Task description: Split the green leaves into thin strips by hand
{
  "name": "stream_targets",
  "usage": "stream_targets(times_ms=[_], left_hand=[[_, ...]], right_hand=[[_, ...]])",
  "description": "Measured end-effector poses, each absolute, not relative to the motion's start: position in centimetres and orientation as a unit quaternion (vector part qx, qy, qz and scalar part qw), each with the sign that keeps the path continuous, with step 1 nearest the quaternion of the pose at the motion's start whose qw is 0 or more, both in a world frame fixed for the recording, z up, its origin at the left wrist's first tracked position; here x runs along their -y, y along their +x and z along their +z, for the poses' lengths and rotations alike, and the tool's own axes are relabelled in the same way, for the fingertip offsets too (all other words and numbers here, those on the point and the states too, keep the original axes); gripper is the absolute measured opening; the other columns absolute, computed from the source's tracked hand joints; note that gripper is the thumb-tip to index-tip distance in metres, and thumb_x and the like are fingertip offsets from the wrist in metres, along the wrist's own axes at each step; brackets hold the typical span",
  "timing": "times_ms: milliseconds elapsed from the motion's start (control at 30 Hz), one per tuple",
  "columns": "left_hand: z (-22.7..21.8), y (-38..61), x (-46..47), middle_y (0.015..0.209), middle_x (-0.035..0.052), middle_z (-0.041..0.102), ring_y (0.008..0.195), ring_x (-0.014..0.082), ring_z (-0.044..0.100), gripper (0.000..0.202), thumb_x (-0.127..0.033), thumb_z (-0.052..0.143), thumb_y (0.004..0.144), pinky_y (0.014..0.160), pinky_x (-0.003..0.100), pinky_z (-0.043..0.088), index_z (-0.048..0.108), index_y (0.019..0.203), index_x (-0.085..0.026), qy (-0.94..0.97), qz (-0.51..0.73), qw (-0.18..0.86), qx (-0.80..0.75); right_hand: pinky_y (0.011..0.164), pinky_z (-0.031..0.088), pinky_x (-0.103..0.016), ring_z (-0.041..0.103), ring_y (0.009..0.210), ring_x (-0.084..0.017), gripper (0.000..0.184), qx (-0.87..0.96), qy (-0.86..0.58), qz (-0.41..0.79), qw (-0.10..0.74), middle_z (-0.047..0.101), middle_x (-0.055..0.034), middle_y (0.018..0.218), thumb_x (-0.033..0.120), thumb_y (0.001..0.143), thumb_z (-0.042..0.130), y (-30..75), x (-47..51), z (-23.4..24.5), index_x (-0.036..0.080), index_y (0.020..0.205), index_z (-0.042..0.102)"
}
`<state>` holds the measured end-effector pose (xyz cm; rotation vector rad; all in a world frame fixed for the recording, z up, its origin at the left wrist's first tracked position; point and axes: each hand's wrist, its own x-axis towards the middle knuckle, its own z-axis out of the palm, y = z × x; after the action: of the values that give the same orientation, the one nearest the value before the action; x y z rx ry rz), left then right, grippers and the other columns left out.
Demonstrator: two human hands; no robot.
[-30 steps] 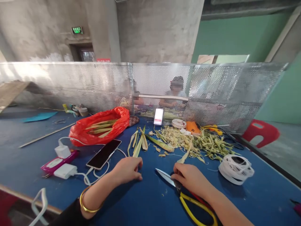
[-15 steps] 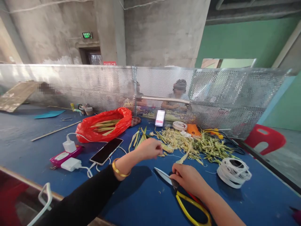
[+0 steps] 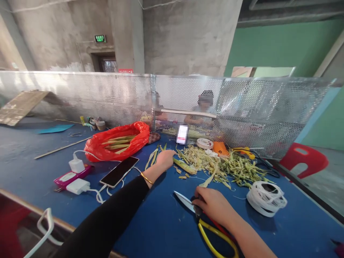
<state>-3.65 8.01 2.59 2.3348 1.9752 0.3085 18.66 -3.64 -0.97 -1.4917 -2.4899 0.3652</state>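
Observation:
My left hand (image 3: 165, 158) is stretched forward over the blue table (image 3: 166, 222) and rests on the loose green leaf strips (image 3: 155, 157), its fingers curled down onto them. A gold bangle sits on that wrist, and the sleeve is black. My right hand (image 3: 213, 206) lies near the front of the table, closed over the pivot of a pair of scissors (image 3: 200, 222) with yellow handles. The blade tip points left. A heap of cut leaf scraps (image 3: 225, 163) lies beyond the right hand.
A red bag (image 3: 118, 145) of leaf strips stands at the left. A phone (image 3: 119, 171), white chargers (image 3: 77, 186) and a pink power bank (image 3: 71, 176) lie near it. A white tape coil (image 3: 266, 197) sits at the right. A perforated metal screen (image 3: 242, 107) lines the back, with people behind it.
My left hand has moved from the near table forward to the leaf strips. My right hand has stayed on the scissors.

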Motion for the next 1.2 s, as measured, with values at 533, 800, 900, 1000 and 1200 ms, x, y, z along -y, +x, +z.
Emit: stream_targets(times_ms=[533,800,900,1000,1200], left_hand=[[1.7,-12.6,-7.6,0.112,0.0082,0.058,0.096,0.0213,0.058,0.032,-0.033,0.055,0.085,0.080,0.040,0.050,0.055,0.112,-0.015,0.592,0.139,0.154,-0.779],[4.4,-10.0,-6.1,0.085,0.0059,0.069,0.069,0.0124,0.065,0.019,-0.024,0.043,0.085,0.059,0.019,0.045,0.059,0.089,-0.014,0.622,0.314,0.226,-0.681],[4.0,-5.7,-4.3,0.073,0.0024,0.067,0.052,0.0098,0.060,0.018,-0.025,0.045,0.083,0.048,0.019,0.043,0.058,0.090,-0.014,0.672,0.312,0.314,-0.593],[3.0,-2.0,-1.9,0.064,-0.0015,0.064,0.041,0.0081,0.052,0.016,-0.029,0.051,0.079,0.043,0.019,0.039,0.059,0.084,-0.016,0.714,0.284,0.383,-0.513],[2.7,-0.3,0.4,0.070,0.0003,0.064,0.064,0.0127,0.056,0.019,-0.027,0.048,0.081,0.058,0.021,0.040,0.062,0.074,-0.017,0.832,0.237,0.315,-0.390]], right_hand=[[0.056,0.032,-0.023,0.058,0.066,-0.015,0.008,0.834,-0.506,0.184,0.124,0.063,0.0025,0.070,0.031,0.084,0.052,19.1,3.5,-1.2,0.024,0.079,0.053],[0.063,0.041,-0.025,0.059,0.072,-0.016,0.014,0.854,-0.482,0.090,0.175,0.063,-0.0009,0.078,0.028,0.088,0.048,19.1,3.3,-1.2,0.022,0.080,0.057],[0.074,0.045,-0.030,0.059,0.082,-0.018,0.016,0.844,-0.445,-0.035,0.297,0.063,-0.0056,0.089,0.026,0.092,0.043,19.2,3.6,-0.7,0.021,0.095,0.058],[0.093,0.039,-0.038,0.054,0.106,-0.022,0.031,0.836,-0.377,-0.187,0.353,0.060,-0.0114,0.110,0.025,0.091,0.046,18.7,4.2,0.0,0.018,0.122,0.050],[0.078,0.043,-0.038,0.058,0.078,-0.021,0.040,0.862,-0.367,-0.281,0.207,0.062,-0.0100,0.086,0.026,0.095,0.038,17.6,4.4,0.2,0.009,0.131,0.042]])
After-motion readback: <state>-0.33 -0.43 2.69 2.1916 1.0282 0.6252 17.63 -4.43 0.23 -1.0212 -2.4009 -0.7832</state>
